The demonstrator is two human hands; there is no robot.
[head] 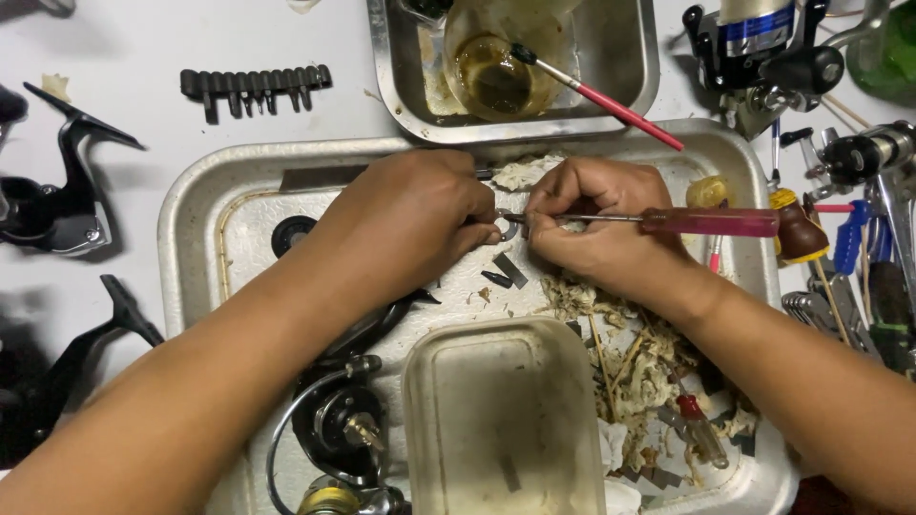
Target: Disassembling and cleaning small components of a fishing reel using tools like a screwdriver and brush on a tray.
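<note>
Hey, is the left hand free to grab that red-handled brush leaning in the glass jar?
Probably not right now: the left hand is pinching a small metal ring, so it would have to let go first. Nothing blocks the path to the brush.

The work surface is a flat white tabletop (143,57) that fills the whole view; no wall, floor or window is visible. Light falls from above and is even, leaving soft grey shadows beside the objects and bright glare on the metal. A large dented aluminium tray with rounded corners (191,238) rests at the centre of the tabletop. A smaller rectangular steel tray (630,67) sits just behind it, touching or nearly touching its far rim. A black plastic strip of screwdriver bits (256,88) lies on the tabletop to the upper left.
</note>
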